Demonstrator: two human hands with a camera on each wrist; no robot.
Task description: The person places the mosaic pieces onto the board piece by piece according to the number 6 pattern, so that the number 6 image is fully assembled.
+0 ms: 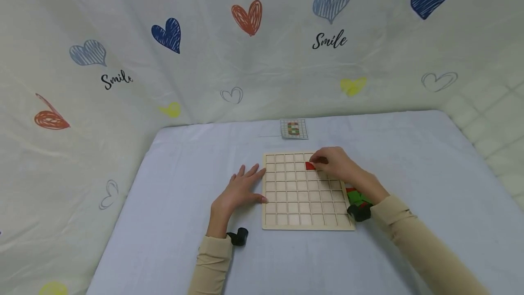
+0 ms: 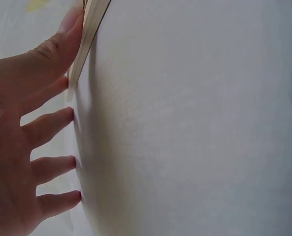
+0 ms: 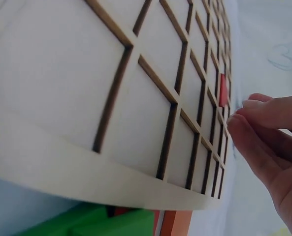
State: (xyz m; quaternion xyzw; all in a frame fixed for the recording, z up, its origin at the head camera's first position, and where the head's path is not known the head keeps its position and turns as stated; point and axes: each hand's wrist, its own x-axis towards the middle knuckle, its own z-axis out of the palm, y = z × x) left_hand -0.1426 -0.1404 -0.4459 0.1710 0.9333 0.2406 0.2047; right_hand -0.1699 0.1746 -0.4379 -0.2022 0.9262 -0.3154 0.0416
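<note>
A square wooden grid board (image 1: 286, 185) lies on the white-covered table. My left hand (image 1: 240, 189) rests at its left edge with fingers spread. In the left wrist view, the thumb (image 2: 62, 42) lies against the board's side (image 2: 84, 54) and the other fingertips reach the cloth. My right hand (image 1: 337, 164) is over the upper right of the board, fingers curled. A red tile (image 1: 309, 166) sits in a cell near the top. In the right wrist view, the thumb and fingertips (image 3: 238, 118) come together just beside the red tile (image 3: 223, 91), with nothing showing between them.
Green tiles (image 1: 357, 197) and red ones lie in a pile off the board's right edge, partly under the right forearm. A small pattern card (image 1: 294, 129) with a coloured grid design lies behind the board. A white cloth (image 1: 249, 58) printed with hearts hangs behind the table.
</note>
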